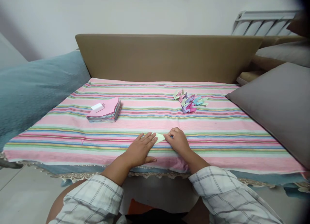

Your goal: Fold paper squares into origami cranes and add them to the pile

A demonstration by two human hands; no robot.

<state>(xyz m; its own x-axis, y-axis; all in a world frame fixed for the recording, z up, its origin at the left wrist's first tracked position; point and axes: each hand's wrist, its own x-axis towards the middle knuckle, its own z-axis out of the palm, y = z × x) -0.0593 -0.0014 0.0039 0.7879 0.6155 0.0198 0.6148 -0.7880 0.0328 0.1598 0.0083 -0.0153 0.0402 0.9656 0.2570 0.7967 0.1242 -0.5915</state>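
**Pale green paper (159,138) on striped cloth (72,128)**

Your left hand (141,148) lies flat over the left part of the pale green paper, fingers extended and thumb spread wide, gripping nothing. Your right hand (178,140) is curled, with thumb and forefinger pinching the paper's pointed right end. The paper sits near the cloth's front edge, between you and the folded paper pieces (189,102) farther back. Off to your left stands a paper stack (105,111), with a small white object (97,107) on top.

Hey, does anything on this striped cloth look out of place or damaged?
Nothing looks clearly spilled or damaged. Mildly odd: a small white rectangular object lies on the pink-topped paper stack and doesn't look like paper.
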